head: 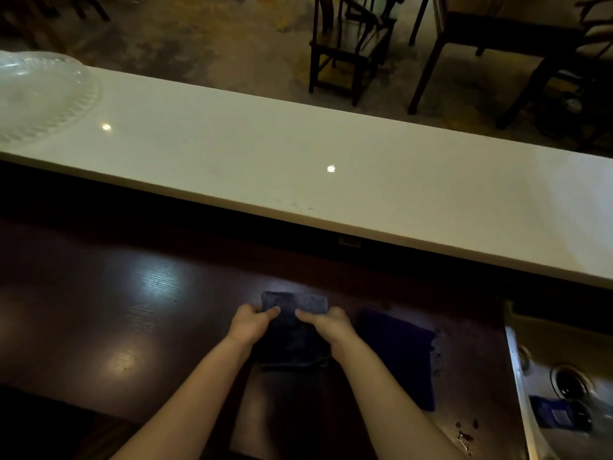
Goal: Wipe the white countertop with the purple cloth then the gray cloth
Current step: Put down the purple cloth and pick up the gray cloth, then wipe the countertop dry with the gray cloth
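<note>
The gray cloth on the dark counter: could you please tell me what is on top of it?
Both hands, left and right, rest on the gray cloth, thumbs pinching it. They cover its middle.

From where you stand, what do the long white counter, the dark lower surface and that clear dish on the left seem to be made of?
The white counter looks like polished stone or a solid composite: smooth, thick-edged, mirroring two lamp spots. The dark lower surface seems to be varnished wood: glossy glare with faint grain lines. The clear dish is see-through with a ribbed rim, so glass or moulded plastic; I cannot tell which.
</note>
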The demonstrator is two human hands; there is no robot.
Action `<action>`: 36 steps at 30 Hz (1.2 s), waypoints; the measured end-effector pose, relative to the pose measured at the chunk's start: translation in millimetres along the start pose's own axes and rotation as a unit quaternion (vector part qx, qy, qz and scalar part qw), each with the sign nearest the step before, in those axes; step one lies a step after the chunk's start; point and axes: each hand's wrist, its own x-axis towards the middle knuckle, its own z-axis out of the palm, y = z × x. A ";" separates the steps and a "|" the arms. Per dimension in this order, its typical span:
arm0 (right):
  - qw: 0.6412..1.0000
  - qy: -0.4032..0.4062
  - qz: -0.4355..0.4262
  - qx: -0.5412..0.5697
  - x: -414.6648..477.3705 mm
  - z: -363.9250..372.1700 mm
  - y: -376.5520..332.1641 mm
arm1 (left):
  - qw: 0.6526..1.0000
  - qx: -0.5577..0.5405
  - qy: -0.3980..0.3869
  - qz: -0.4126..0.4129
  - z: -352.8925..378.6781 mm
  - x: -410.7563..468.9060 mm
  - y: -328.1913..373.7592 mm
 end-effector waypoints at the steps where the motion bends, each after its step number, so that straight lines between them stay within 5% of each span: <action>1: 1.000 -0.015 0.005 0.011 -1.9 -0.5 0.0 | 1.000 -0.009 -0.007 0.020 -1.4 -1.3 1.1; 12: 0.941 -0.228 -0.138 0.209 -63.6 -39.2 -32.1 | 0.950 -0.126 -0.128 0.254 -21.0 -51.2 52.9; 20: 0.892 -0.257 -0.210 0.308 -111.9 -62.9 -82.4 | 0.900 -0.126 -0.129 0.397 -11.9 -98.3 133.3; 30: 0.880 -0.175 -0.297 0.326 -147.1 -95.7 -135.3 | 0.867 0.118 0.026 0.483 -10.6 -105.6 201.9; 36: 0.872 -0.074 -0.310 0.373 -152.8 -148.9 -142.1 | 0.795 0.368 0.170 0.452 -22.6 -77.0 190.3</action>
